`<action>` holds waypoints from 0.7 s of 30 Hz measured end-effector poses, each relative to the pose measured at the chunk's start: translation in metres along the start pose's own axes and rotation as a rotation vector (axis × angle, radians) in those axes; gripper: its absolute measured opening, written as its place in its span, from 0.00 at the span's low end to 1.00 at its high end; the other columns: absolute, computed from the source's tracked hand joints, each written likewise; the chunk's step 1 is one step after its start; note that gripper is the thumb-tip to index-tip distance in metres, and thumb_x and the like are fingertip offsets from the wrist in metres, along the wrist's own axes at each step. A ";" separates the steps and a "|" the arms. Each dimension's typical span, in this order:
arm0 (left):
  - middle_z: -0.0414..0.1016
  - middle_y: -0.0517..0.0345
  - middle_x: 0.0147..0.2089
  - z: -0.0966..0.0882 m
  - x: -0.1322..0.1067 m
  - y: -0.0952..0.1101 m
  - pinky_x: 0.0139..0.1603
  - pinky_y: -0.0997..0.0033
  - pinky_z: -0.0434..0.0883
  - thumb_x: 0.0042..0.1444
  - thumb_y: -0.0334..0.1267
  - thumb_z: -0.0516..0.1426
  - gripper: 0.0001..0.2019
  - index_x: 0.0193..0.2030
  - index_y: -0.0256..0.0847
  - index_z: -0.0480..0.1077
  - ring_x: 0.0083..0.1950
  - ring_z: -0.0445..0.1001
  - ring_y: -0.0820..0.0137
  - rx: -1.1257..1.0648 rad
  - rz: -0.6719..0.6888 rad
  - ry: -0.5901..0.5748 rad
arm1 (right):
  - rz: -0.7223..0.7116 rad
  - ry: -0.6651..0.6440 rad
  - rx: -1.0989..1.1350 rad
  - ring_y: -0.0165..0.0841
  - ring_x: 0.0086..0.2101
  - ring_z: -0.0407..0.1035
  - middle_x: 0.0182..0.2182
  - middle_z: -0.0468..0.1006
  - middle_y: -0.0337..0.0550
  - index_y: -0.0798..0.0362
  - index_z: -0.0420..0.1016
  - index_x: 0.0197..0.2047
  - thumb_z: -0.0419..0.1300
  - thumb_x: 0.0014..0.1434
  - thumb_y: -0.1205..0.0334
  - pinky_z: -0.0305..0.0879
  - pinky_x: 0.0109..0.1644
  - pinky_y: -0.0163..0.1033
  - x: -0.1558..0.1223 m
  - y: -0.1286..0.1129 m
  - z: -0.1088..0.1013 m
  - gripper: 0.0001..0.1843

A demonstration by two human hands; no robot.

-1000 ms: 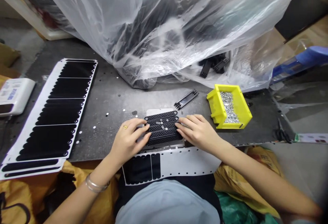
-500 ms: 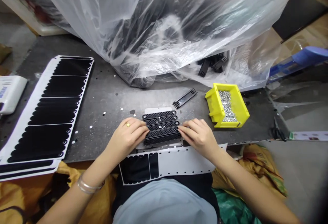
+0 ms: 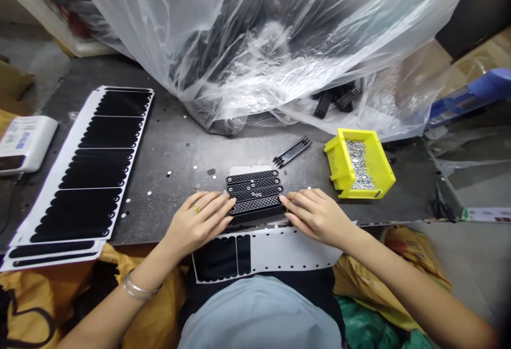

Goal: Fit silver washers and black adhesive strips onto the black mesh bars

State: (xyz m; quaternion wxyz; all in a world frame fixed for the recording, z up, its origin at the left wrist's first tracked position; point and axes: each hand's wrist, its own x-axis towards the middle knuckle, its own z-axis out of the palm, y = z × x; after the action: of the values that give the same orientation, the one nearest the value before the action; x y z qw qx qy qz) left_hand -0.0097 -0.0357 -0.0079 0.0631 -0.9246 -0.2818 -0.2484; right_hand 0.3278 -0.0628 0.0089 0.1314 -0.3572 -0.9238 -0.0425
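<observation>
Strips of black mesh [image 3: 255, 197] lie side by side on the worktop [image 3: 175, 147]; left hand [image 3: 196, 220] and right hand [image 3: 317, 217], fingers half open, hold them from either end. Yellow bin [image 3: 338, 160] of washers [image 3: 358, 164] sits near the strips, beyond and to their right

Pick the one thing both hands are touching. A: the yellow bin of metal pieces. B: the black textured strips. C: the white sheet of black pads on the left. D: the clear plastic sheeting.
B: the fingertips of the left hand and the right hand rest against opposite ends of the black textured strips.
</observation>
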 end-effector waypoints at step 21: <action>0.85 0.53 0.48 0.002 0.017 0.001 0.56 0.59 0.72 0.66 0.32 0.62 0.09 0.51 0.36 0.76 0.50 0.82 0.63 -0.036 -0.004 0.037 | 0.244 0.130 0.215 0.35 0.35 0.67 0.33 0.79 0.43 0.54 0.78 0.38 0.61 0.69 0.65 0.56 0.39 0.42 0.045 -0.007 0.010 0.07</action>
State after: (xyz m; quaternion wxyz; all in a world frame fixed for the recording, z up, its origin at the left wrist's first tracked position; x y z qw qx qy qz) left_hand 0.0037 -0.0279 -0.0018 0.0513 -0.9203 -0.2780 -0.2706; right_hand 0.2890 -0.0370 0.0118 0.2325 -0.4468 -0.8624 0.0498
